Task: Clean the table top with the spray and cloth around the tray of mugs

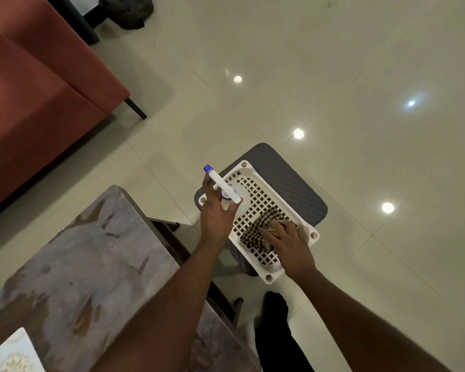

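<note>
Tiled floor, white basket [255, 167] | left hand [216, 213] fingers wrapped round spray bottle [222, 186] | right hand [287, 244] fingers spread on checked cloth [255, 229] — seemingly not gripping

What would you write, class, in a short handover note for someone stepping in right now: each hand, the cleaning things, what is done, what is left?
Left hand: closed around the spray bottle, over the white basket.
Right hand: pressing on the checked cloth in the basket; grip unclear.
Basket sits on a dark stool beside the table.
Done: supplies reached.
Left: spray and wipe the table top.
</note>
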### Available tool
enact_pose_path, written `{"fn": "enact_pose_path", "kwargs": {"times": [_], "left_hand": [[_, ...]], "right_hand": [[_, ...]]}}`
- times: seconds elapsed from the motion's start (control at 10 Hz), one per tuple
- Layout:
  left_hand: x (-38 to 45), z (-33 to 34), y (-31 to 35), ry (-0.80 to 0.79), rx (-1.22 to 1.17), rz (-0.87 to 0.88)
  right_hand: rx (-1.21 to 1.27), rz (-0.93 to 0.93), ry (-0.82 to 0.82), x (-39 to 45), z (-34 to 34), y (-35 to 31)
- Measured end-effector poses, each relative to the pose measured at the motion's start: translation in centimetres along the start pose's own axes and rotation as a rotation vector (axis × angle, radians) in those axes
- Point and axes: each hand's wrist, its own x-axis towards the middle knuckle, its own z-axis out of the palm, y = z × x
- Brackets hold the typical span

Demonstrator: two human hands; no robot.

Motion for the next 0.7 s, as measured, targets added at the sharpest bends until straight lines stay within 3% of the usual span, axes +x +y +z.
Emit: {"fn": "enact_pose_path", "kwargs": {"times": [0.1,0.4,0.7], "left_hand": [[-0.3,0.4,0.2,0.021,0.016,0.015],[-0.6,0.5,-0.2,0.019,0.018,-0.022],[-4.5,-3.0,0.8,-0.064,0.129,-0.027]], "right_hand": [[0.022,0.036,-0.093,-0.5,1.1,-0.7],[-0.026,0.023,-0.166,-0.6,1.5,-1.0],[0.123,-0.049,0.095,-2.7,-1.9,-1.0]]}}
